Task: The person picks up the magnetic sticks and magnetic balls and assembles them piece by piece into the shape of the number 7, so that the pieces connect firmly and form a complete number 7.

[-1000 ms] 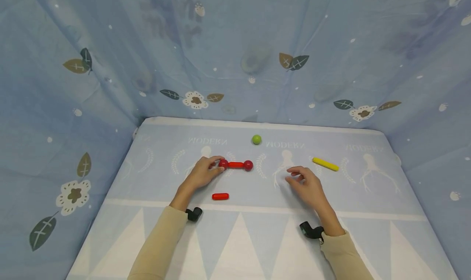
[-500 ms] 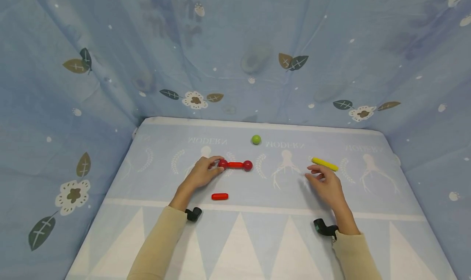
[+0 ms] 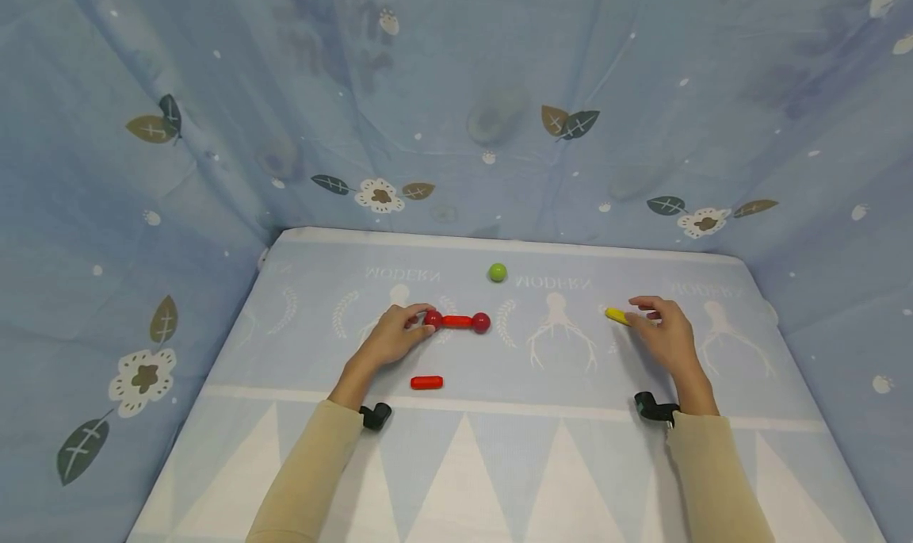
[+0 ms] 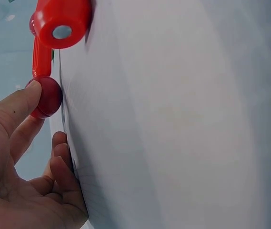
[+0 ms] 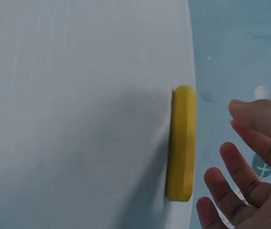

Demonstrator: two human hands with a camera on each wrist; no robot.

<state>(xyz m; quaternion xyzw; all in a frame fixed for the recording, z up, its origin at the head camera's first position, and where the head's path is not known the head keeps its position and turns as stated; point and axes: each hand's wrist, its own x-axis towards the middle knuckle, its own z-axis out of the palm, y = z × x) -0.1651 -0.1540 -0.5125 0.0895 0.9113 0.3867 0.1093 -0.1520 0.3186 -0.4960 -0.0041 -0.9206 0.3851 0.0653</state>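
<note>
My left hand (image 3: pixel 390 334) pinches the left ball of a magnetic-looking piece: two dark red balls joined by a red rod (image 3: pixel 456 321), lying on the table. In the left wrist view, thumb and finger hold that red ball (image 4: pixel 50 97), with the other fingers curled near the cloth. My right hand (image 3: pixel 666 337) hovers over a yellow rod (image 3: pixel 616 315), hiding part of it in the head view. The right wrist view shows the whole yellow rod (image 5: pixel 182 144) lying apart from the relaxed fingers, which hold nothing.
A loose short red rod (image 3: pixel 426 382) lies in front of the left hand. Its metal-tipped end shows large in the left wrist view. A green ball (image 3: pixel 497 272) sits near the table's back edge. Blue patterned curtains (image 3: pixel 456 115) enclose the table (image 3: pixel 513 464).
My right hand has moved rightward and slightly away from me, from beside the yellow rod to over it. The left hand and the red piece have stayed in place.
</note>
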